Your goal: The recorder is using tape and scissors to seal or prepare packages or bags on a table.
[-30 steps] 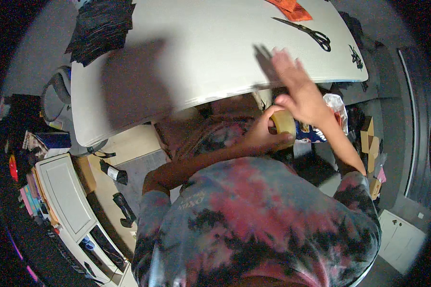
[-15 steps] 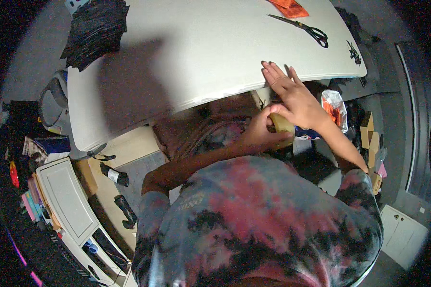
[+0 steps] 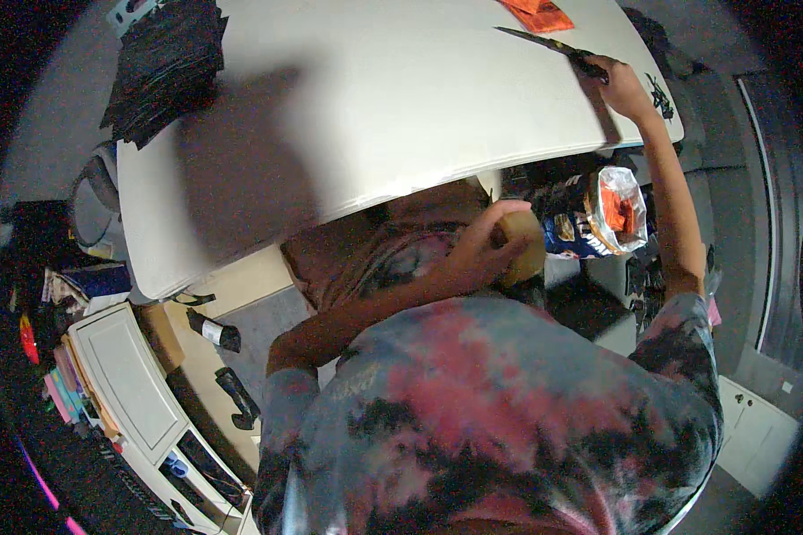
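Two hands occupied: left hand curled round a yellowish roll, held close in; right hand pinching scissors by the handles on the worktop (seemingly the pick-up step); lifting calls for firm grip.

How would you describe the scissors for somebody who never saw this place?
Find the large white table. At its far right, the person's right hand is on black scissors, which point left beside flat orange pieces. Their long, tapering shape sets them apart from those pieces and the small black cluster near the right edge.
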`<action>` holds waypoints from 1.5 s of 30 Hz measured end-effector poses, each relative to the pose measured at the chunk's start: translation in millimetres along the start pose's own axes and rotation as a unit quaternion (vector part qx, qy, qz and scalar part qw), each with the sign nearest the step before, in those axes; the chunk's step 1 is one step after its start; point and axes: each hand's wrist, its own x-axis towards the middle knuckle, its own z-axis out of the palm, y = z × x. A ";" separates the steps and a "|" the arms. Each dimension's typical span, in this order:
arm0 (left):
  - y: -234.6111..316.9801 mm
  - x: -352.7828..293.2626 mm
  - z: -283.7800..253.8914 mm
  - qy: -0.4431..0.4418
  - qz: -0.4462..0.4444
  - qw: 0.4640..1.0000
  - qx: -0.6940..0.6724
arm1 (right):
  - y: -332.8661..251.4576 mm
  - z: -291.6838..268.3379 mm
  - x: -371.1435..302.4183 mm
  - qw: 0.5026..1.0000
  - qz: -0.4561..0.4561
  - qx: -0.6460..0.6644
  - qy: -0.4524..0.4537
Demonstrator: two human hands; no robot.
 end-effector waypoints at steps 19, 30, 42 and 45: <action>13.0 5.2 -4.5 0.008 0.065 0.992 0.110 | 38.1 -12.6 -2.6 0.983 0.024 0.110 -0.143; -3.1 7.3 -7.6 0.004 0.018 1.000 0.013 | -13.9 -65.5 -121.2 0.803 0.015 0.560 -0.202; 4.0 4.6 -6.8 0.002 -0.013 1.000 -0.005 | -8.8 -74.8 -94.3 0.761 0.050 0.445 -0.469; 11.9 4.8 -7.6 -0.008 -0.005 1.000 0.018 | -3.6 -66.2 -81.2 0.756 -0.003 0.424 -0.498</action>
